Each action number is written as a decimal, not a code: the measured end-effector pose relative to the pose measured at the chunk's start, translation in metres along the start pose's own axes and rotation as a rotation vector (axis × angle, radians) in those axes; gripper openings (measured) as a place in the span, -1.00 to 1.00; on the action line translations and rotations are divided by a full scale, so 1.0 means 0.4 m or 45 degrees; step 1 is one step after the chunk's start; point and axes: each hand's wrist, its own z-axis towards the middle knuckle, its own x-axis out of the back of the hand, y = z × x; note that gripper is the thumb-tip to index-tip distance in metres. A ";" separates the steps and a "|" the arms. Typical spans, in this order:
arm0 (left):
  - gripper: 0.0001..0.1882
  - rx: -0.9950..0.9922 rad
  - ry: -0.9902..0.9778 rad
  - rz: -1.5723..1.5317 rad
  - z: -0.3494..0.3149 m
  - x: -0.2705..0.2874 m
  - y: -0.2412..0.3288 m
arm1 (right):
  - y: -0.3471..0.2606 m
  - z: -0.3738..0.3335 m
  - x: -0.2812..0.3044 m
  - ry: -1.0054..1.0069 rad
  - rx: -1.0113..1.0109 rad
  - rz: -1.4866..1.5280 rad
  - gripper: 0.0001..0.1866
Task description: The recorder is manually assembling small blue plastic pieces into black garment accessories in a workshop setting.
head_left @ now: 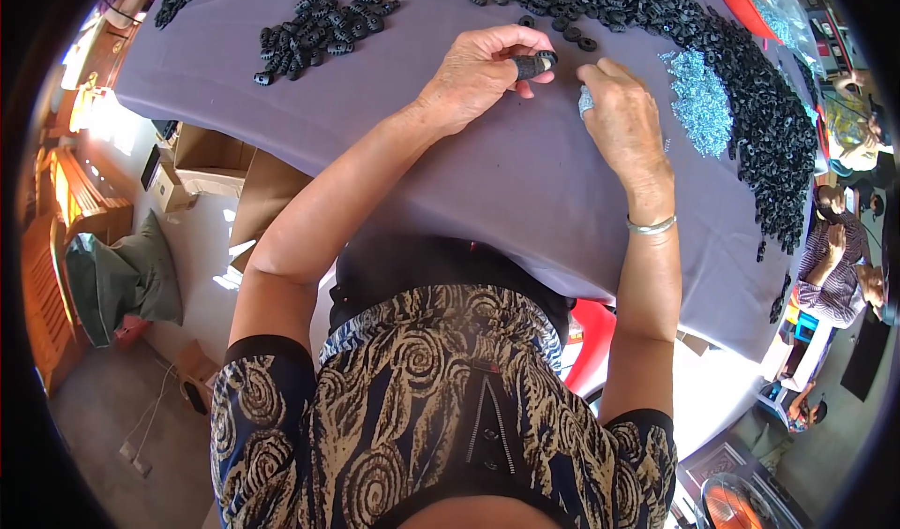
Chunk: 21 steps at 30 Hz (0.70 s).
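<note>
My left hand [469,77] is closed over the middle of the table, pinching a small black wheel-like part [550,58] between thumb and fingertips. A dark wrap [528,67] covers that thumb. Close by on the right, my right hand [621,116] is curled, its knuckles up and a metal bangle at the wrist. Tiny light blue pieces [586,100] show at the edge of its closed fingers; the fingertips are partly hidden. To its right lies a heap of the same kind of blue pieces [701,107].
Loose black parts [647,8] spread along the far and right sides of the purple-grey tablecloth [506,173]. Another black pile [323,27] lies far left. A red basin [745,4] stands far right. Cardboard boxes [211,158] and a green cushion [127,271] are left; other people sit right.
</note>
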 end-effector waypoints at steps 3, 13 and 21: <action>-0.78 0.015 0.014 -0.008 0.002 -0.005 -0.001 | -0.016 0.006 -0.001 -0.003 -0.068 -0.030 -0.86; -0.81 0.083 -0.005 -0.095 -0.001 -0.005 -0.007 | -0.022 0.019 -0.034 0.237 -0.497 1.647 -0.82; -0.65 0.068 -0.024 -0.020 -0.004 -0.013 0.004 | -0.049 0.022 -0.041 0.340 -0.462 1.587 -0.80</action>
